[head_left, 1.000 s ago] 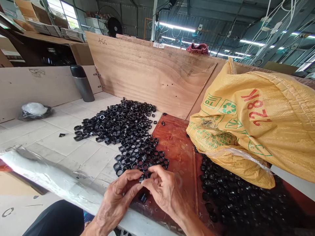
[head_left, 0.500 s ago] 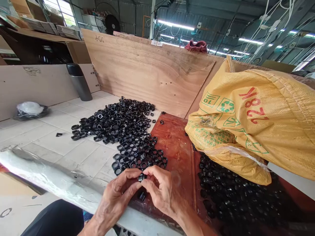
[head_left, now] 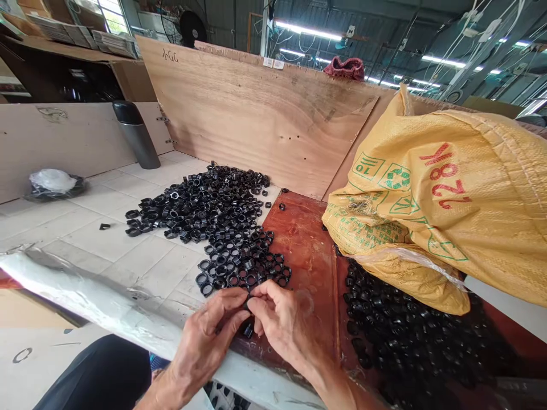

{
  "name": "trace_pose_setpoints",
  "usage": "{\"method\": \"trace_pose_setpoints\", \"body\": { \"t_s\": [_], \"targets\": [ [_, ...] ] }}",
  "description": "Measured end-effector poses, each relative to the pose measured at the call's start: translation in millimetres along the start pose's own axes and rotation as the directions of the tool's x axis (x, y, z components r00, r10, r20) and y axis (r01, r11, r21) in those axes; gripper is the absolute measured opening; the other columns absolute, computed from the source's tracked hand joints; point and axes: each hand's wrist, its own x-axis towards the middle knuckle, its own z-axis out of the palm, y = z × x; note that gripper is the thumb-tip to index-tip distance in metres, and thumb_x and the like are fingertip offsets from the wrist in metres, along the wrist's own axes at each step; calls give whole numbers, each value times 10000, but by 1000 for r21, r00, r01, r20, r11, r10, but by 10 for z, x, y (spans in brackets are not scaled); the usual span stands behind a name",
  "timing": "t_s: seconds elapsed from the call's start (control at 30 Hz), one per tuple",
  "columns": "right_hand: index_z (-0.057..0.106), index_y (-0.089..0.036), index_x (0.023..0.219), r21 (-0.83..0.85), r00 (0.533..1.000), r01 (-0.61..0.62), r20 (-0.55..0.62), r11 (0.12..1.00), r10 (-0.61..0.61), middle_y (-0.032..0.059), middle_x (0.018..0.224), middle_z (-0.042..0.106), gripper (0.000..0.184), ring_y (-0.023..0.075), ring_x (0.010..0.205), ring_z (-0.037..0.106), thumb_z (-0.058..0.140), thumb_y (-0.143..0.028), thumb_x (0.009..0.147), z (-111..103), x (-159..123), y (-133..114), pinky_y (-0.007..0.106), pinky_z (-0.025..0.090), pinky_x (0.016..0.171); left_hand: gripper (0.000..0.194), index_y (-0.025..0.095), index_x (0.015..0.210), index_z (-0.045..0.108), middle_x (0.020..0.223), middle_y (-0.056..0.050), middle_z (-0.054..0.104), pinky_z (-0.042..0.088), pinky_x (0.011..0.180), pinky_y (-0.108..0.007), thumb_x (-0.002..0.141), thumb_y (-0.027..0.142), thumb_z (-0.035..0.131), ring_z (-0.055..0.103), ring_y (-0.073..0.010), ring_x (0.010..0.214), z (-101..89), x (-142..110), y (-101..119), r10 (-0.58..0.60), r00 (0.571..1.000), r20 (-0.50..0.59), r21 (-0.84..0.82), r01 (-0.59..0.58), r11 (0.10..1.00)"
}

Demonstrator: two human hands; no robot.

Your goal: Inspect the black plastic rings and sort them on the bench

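My left hand [head_left: 209, 330] and my right hand [head_left: 277, 324] meet at the front of the table, fingertips pinched together around a small black ring-shaped part [head_left: 247, 304]. Most of that part is covered by my fingers. Just below the fingertips another black part [head_left: 248, 330] lies on the reddish-brown board [head_left: 299, 233]. Right beyond my hands, several black rings [head_left: 233, 265] lie flat, and they run back into a heap of the same black rings [head_left: 200, 205] on the pale tabletop.
At the right, a yellow woven sack [head_left: 427, 199] leans over a second pile of black parts [head_left: 405, 330]. A dark flask [head_left: 137, 136] stands at the back left, near a plastic-wrapped bundle [head_left: 55, 183]. A plywood panel [head_left: 256, 119] closes off the back. A plastic-covered edge [head_left: 94, 304] runs along the front.
My fingers have closed further over the small black part, hiding more of it. The camera view has shifted slightly; the heaps and the sack look unchanged.
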Motion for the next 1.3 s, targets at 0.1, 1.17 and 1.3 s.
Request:
{"method": "trace_pose_setpoints", "body": {
  "t_s": [0.1, 1.17, 1.3],
  "targets": [
    [615, -189, 851, 121, 989, -151, 18, 981, 150, -63, 518, 532, 143, 103, 427, 489, 600, -318, 912, 33, 30, 11, 198, 375, 433, 222, 240, 1135, 643, 1143, -77, 740, 606, 891, -266, 963, 105, 606, 745, -177, 1008, 37, -62, 5, 165, 986, 17, 122, -166, 978],
    [596, -186, 775, -496, 987, -88, -158, 864, 10, -26, 682, 607, 156, 139, 629, 567, 642, -40, 739, -907, 220, 329, 239, 381, 597, 209, 283, 1082, 738, 856, -11, 673, 574, 665, -256, 947, 263, 580, 725, -184, 743, 299, 175, -45, -15, 978, 210, 287, -47, 957],
    [658, -198, 906, -495, 996, -16, -86, 869, -31, -19, 813, 633, 211, 140, 716, 594, 777, -135, 745, -785, 184, 226, 231, 427, 649, 201, 259, 798, 714, 846, -12, 634, 564, 639, -236, 943, 267, 574, 702, -165, 707, 311, 170, -41, -30, 984, 177, 260, -18, 965]
  ]
}}
